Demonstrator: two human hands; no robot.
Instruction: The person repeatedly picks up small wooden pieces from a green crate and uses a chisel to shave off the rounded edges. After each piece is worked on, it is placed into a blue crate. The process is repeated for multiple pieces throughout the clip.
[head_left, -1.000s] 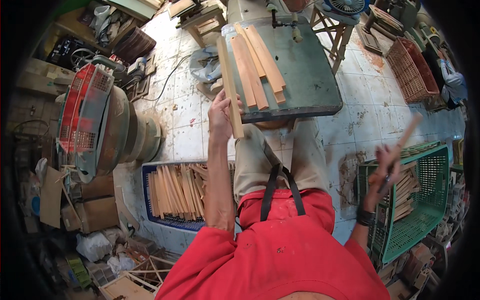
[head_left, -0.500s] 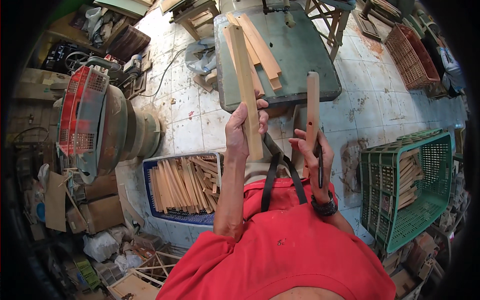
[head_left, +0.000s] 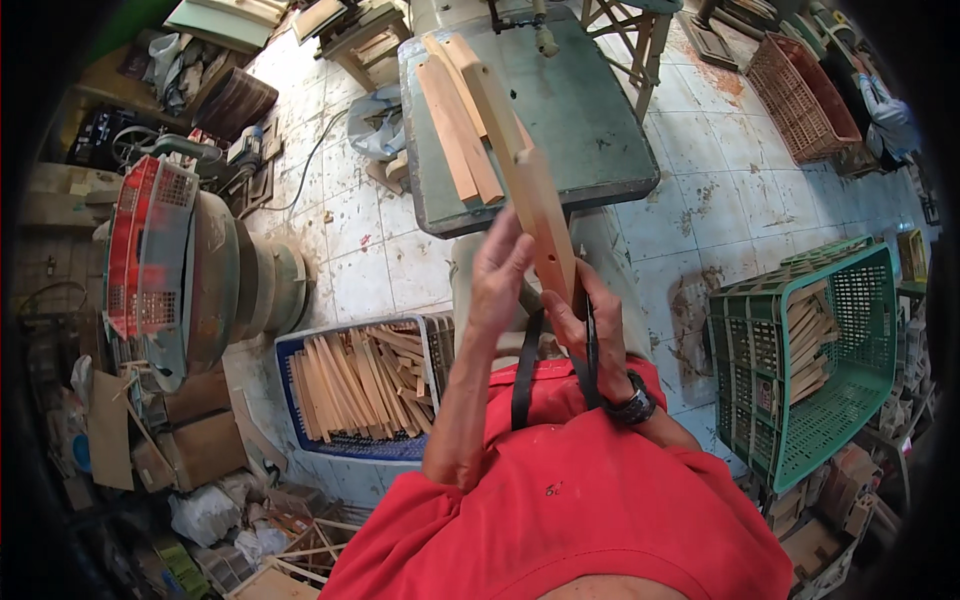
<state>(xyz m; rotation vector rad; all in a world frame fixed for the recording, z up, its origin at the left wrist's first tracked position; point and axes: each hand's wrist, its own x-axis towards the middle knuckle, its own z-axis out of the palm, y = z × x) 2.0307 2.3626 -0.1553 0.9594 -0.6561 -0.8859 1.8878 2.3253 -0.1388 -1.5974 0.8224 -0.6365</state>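
A green-topped work table fills the upper middle of the workshop, its near edge just beyond the person's knees, with several cut wooden slats lying along its left side. To the left, a large round machine with a red wire guard crowds the tiled floor, which shows bare tiles right of the table. A green plastic crate holding short wood pieces stands at the person's right; a blue crate packed with wooden strips sits at the left, close against the leg. Between them, both hands grasp one long wooden slat, raised and tilted over the lap toward the table edge. The left hand wraps its left face, the right hand clasps its lower end.
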